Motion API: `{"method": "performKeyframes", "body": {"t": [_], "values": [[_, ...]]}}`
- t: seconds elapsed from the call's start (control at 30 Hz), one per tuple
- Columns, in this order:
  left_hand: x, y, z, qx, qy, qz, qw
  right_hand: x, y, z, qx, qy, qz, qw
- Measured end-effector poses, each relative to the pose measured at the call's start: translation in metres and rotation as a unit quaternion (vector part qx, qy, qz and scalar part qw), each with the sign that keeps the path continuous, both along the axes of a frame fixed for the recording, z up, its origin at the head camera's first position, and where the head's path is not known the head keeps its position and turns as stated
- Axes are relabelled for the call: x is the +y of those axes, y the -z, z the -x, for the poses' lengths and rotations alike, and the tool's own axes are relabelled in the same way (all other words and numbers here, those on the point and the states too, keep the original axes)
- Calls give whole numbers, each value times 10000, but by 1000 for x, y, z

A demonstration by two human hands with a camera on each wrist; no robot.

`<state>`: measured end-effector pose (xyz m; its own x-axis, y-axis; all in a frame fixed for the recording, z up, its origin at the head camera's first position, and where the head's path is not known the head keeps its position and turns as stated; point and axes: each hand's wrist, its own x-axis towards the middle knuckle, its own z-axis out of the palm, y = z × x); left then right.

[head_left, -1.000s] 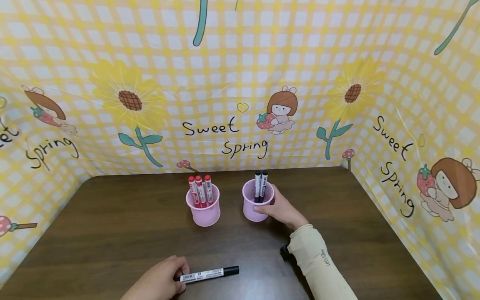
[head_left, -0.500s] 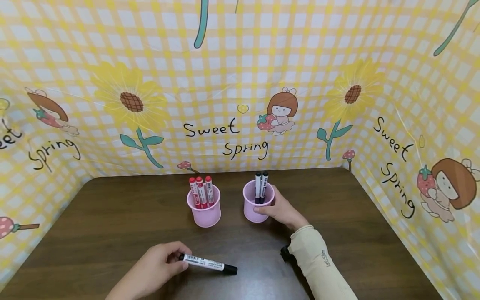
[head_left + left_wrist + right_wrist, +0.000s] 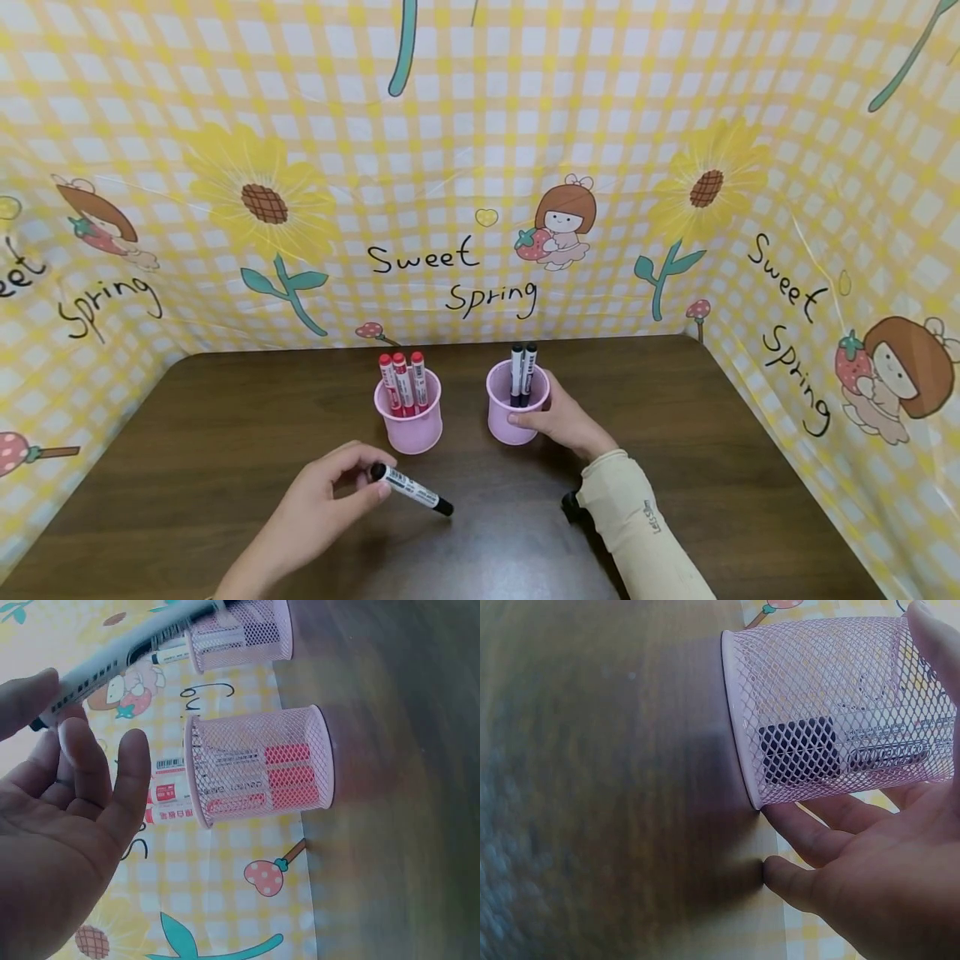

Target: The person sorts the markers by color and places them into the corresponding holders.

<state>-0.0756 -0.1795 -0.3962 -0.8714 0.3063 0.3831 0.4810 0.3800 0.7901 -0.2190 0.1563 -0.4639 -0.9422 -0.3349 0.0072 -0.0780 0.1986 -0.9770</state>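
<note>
My left hand (image 3: 322, 500) pinches a black-and-white marker (image 3: 412, 488) near one end, between thumb and fingertips. The marker is raised above the table and slants down to the right. On the right, my right hand (image 3: 566, 421) holds a pink mesh pen cup (image 3: 510, 427) by its side, thumb at the front of the rim. Two black markers (image 3: 522, 375) stand in that cup. In the right wrist view the fingers curve round the mesh cup (image 3: 825, 712), which stands on the table.
Left of the held cup stands another pink mesh cup (image 3: 414, 435) with three red markers (image 3: 402, 383). A brown wooden table (image 3: 187, 467) lies beneath. Yellow checked cloth (image 3: 435, 150) hangs behind and at both sides.
The left hand has lifted the marker off the table and moved it up and forward, its far end tilting downward. The right hand stays on the cup.
</note>
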Motion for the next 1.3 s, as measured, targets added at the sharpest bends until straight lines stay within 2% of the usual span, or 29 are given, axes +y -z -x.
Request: {"method": "performKeyframes", "body": {"t": [0.23,0.3,0.4,0.53,0.67,0.8,0.93,1.1,1.3], "values": [[10,-5,8,242,61,-393,9989,2,1,-1,20,12,-20,10000],[15,-8,12,269,-37,-513,9983,2,1,0,47,0,-27,10000],[26,-16,20,111,-198,-815,9964,4,1,0,139,-20,-30,9999],[50,-32,40,-71,-389,-1270,9911,5,1,1,263,36,-85,9996],[77,-47,66,60,-402,-1555,9870,5,3,1,204,65,-90,9997],[103,-54,91,117,-475,-1728,9837,4,4,2,127,0,10,9999],[122,-50,110,-182,-662,-1738,9824,1,1,2,146,-29,-21,9999],[137,-34,127,-424,-915,-1264,9868,0,-2,1,126,25,-111,9999],[147,-18,137,-740,-1105,-602,9893,0,-4,-1,55,14,-149,9999]]}}
